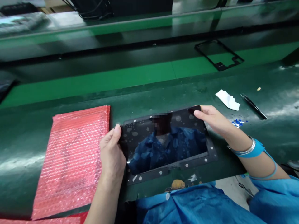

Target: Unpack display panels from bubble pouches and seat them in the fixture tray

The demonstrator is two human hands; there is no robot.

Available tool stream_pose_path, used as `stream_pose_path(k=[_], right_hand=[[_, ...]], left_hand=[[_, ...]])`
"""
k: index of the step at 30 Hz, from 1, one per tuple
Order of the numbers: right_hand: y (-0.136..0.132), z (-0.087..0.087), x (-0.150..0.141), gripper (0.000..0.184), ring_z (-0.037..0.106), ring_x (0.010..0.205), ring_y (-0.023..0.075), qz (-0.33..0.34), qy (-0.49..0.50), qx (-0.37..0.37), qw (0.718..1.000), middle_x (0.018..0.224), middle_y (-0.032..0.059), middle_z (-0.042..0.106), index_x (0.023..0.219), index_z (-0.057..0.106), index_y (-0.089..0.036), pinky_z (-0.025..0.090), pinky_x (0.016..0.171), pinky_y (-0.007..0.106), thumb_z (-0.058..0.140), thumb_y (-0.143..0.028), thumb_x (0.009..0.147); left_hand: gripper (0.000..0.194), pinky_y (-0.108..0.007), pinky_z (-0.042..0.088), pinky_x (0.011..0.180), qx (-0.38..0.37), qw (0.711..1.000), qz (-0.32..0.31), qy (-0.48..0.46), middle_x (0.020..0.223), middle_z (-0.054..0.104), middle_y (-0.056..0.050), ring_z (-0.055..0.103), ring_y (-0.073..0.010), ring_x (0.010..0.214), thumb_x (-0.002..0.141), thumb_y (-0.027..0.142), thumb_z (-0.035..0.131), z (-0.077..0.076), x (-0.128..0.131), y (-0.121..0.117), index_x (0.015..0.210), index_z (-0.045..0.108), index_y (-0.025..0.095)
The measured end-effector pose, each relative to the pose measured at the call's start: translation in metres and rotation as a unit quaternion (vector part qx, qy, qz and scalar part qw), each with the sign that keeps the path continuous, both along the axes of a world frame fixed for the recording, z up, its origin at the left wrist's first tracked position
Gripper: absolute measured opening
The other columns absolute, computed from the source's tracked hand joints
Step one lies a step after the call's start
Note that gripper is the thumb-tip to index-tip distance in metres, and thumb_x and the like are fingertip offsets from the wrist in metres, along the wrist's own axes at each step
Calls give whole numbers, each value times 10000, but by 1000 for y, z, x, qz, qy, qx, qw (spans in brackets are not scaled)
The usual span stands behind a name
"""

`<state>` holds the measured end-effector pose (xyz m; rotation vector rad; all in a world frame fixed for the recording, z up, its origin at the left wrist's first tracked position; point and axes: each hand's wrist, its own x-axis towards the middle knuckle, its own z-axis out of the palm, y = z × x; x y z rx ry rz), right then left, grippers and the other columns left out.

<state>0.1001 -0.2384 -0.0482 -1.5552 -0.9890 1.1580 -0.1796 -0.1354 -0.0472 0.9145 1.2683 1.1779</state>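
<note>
Fingers of the left hand [112, 152] and right hand [213, 120] are clamped on opposite ends of the panel [167, 147], mid-frame; its long axis spans them, rising rightward, neither hand nearer.

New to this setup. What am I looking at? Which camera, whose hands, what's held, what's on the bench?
No machine here: one person works bare-handed. The single picture comes from a camera on their head, looking forward and down. The left hand and right hand grip opposite ends of a dark glossy panel, which mirrors the wearer. On the green bench, red bubble-wrap pouches lie beside the left hand. Beyond the right hand are a white scrap, tweezers and small blue bits. Further back lies a black open frame.
</note>
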Motion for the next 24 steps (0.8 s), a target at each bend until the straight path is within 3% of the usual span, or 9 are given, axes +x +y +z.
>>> stream_pose_path(k=[3,5,7,11,16,20,24], right_hand=[[0,6,4,443,664,717,182,125,66,-56,988,713,-1,682,810,689,-205,517,635,277,888,-522,573],[-1,8,5,399,692,703,191,191,86,-88,974,697,19,709,803,698,-186,516,603,269,887,-475,603],[-2,7,2,374,716,702,201,200,100,-88,971,685,56,729,769,681,-170,508,584,261,845,-494,683],[-3,1,-7,432,740,695,209,130,120,-58,983,700,103,749,790,658,-163,484,540,237,764,-582,781],[1,-9,-11,464,713,595,191,31,127,18,991,672,62,722,751,664,-180,484,499,245,755,-635,771],[3,-12,-6,460,679,531,180,-37,107,66,991,603,33,664,701,619,-197,460,459,245,760,-630,769],[2,-13,1,483,682,531,203,-92,77,97,988,611,26,645,733,592,-211,463,446,270,754,-665,753]], left_hand=[[202,-295,611,674,-27,998,42,-35,693,741,27,695,-164,644,718,396,804,2,-6,4,677,708,224],[198,-298,620,734,-34,996,53,-64,747,762,33,715,-167,708,789,400,754,3,-11,6,705,715,225],[194,-309,621,803,-30,994,60,-91,794,775,26,730,-181,806,822,399,725,3,-14,8,735,719,226],[225,-326,618,840,-13,989,88,-118,819,777,-15,730,-200,836,801,420,733,1,-12,6,765,727,198],[316,-326,614,844,30,989,90,-113,859,787,-37,734,-210,863,747,485,808,2,-7,3,805,753,179],[439,-268,587,880,73,993,20,-86,853,785,-25,736,-206,936,649,584,874,5,-7,-2,823,775,194],[488,-267,583,850,61,991,-101,-58,979,791,-53,737,-229,976,616,498,920,8,-10,-9,984,787,206]])
